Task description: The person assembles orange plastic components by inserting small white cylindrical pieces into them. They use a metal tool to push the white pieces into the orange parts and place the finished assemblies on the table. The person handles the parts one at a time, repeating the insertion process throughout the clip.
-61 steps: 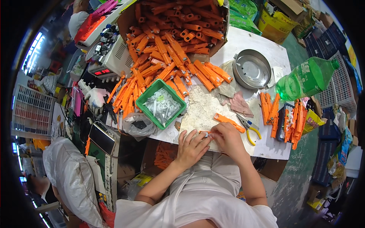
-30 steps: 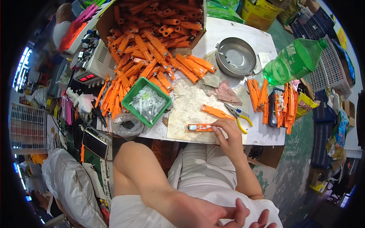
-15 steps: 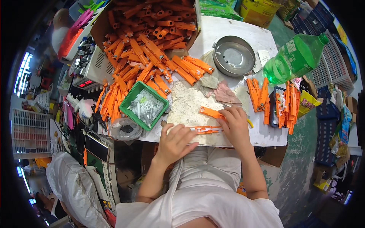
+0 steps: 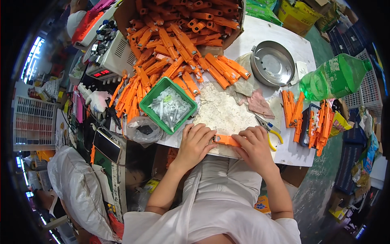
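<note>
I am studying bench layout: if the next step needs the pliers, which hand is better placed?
Probably the right hand: it is nearer the pliers, whose yellow handles lie to its right. The left hand is farther, at the left end of the orange piece.

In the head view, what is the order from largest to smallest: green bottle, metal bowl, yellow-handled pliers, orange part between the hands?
1. Green bottle
2. Metal bowl
3. Unsure: the yellow-handled pliers span more, but the right hand covers some of the orange part.
</note>
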Action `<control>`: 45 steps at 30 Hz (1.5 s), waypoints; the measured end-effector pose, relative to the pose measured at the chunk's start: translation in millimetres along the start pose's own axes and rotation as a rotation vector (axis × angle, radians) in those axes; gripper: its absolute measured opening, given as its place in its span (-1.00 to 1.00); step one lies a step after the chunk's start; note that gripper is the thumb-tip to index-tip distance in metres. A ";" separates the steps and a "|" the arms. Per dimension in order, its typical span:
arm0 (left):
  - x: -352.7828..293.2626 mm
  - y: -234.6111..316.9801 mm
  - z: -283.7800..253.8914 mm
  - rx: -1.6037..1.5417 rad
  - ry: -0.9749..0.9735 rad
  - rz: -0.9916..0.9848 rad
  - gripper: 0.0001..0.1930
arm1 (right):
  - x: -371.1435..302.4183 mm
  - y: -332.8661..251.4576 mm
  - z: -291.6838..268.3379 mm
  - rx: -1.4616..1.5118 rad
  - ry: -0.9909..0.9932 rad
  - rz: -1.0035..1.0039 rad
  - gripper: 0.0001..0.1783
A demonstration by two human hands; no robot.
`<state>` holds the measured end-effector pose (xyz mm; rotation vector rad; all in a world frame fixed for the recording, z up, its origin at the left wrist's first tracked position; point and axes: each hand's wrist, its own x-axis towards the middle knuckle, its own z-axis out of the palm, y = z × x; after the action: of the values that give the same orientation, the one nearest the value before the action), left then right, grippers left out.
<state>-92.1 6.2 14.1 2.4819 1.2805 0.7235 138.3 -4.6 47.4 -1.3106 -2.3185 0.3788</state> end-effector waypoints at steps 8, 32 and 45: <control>7.2 -0.2 -7.7 -0.040 0.011 0.032 -0.52 | 6.9 -0.3 -0.4 0.093 -0.004 -0.001 -0.60; 27.8 -12.1 -9.8 -0.065 -0.102 0.231 -0.67 | 28.6 25.8 -24.5 -0.227 -0.522 0.031 -0.81; 25.3 -8.4 -8.3 -0.038 -0.104 0.205 -0.68 | 57.8 18.8 -19.1 -0.256 -0.659 0.011 -0.60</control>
<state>-90.0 31.7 25.3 2.6077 0.9788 0.6474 135.9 55.0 69.7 -1.4786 -2.9834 0.6067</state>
